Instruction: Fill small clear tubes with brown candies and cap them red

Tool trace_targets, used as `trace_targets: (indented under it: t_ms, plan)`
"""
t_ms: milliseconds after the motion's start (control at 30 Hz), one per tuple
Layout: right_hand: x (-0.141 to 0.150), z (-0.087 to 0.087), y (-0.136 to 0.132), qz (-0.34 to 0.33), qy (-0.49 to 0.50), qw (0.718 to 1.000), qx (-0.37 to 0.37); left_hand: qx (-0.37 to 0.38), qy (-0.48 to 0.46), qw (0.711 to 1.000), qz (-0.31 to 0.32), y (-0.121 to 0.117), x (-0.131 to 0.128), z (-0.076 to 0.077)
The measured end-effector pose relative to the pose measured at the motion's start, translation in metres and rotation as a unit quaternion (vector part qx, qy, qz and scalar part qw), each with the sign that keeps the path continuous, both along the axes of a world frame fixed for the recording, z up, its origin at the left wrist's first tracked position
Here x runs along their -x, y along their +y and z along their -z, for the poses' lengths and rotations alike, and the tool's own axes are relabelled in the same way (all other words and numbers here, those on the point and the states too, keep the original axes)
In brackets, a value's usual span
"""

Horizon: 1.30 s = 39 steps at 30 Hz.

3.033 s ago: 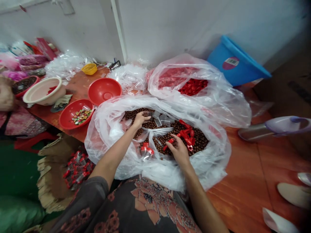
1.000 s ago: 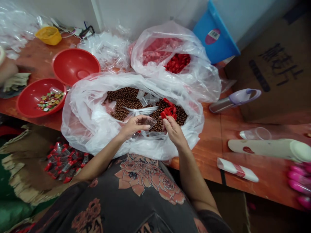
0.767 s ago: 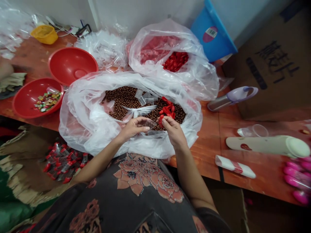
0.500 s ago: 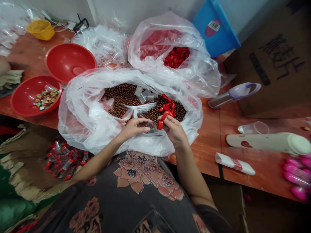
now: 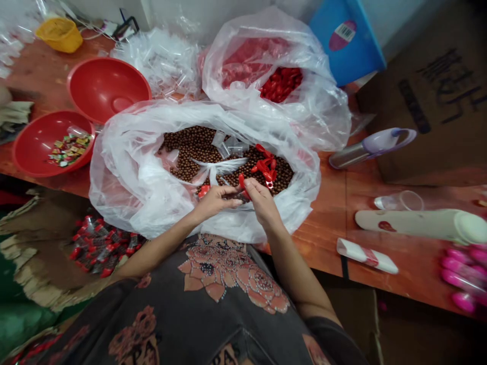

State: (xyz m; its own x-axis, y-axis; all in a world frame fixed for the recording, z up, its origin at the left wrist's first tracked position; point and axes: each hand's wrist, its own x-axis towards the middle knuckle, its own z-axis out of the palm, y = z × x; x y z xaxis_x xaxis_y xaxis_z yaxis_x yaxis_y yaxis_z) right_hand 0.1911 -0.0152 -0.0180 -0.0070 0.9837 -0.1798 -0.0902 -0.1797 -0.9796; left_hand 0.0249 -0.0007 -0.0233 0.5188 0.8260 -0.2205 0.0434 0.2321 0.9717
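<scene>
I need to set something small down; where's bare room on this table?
Right of the bag of brown balls, bare tabletop shows below the steel tumbler, left of the pale bottle. Another patch lies between the yellow container and the upper red bowl. It's crowded around the heap of clear plastic, left hand and right hand.

1. The lone camera, worn on the head, faced forward and down.
2. It looked from above the shirt [image 5: 228, 284], the hands [image 5: 262, 205] close by, mid-view.
3. Beyond the worktop [image 5: 327, 223], the wall [image 5: 236, 7] closed the top.

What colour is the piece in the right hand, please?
The piece is red, clearest in the head view.
</scene>
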Motion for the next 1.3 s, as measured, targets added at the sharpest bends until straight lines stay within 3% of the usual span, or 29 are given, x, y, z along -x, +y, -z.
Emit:
trace_targets:
  t_ms: [167,267,333,400,533,667,900,1000,1100,1300]
  plan:
    - [0.013,0.001,-0.003,0.028,0.144,0.986,0.084,-0.059,0.006,0.998,-0.01,0.001,-0.001,0.004]
    - [0.015,0.001,-0.002,0.022,0.173,0.98,0.1,-0.066,0.003,0.998,-0.018,0.0,-0.002,0.003]
    - [0.015,0.001,-0.004,0.038,0.127,0.989,0.069,-0.053,-0.002,0.998,-0.025,-0.001,-0.003,0.003]
    - [0.014,0.0,-0.006,0.06,0.011,0.998,-0.01,-0.026,-0.015,0.999,-0.043,-0.002,-0.004,0.004]
    - [0.005,-0.002,-0.013,0.051,-0.23,0.957,-0.171,0.012,-0.043,0.996,-0.08,-0.002,-0.004,0.003]
    - [0.0,-0.004,-0.017,0.054,-0.23,0.955,-0.177,0.01,-0.037,0.997,-0.073,-0.002,-0.003,-0.002]
    - [0.008,-0.001,-0.022,0.107,-0.228,0.949,-0.188,-0.069,0.013,0.993,-0.099,-0.003,-0.006,-0.009]
    - [0.006,0.0,-0.023,0.094,-0.304,0.92,-0.228,-0.077,0.014,0.991,-0.112,-0.002,-0.006,-0.009]
    - [0.002,0.001,-0.022,0.053,-0.399,0.869,-0.287,-0.071,0.005,0.989,-0.13,-0.001,-0.005,-0.008]
    - [-0.007,0.009,-0.016,-0.003,-0.504,0.775,-0.381,0.022,-0.037,0.989,-0.144,-0.005,-0.01,-0.001]
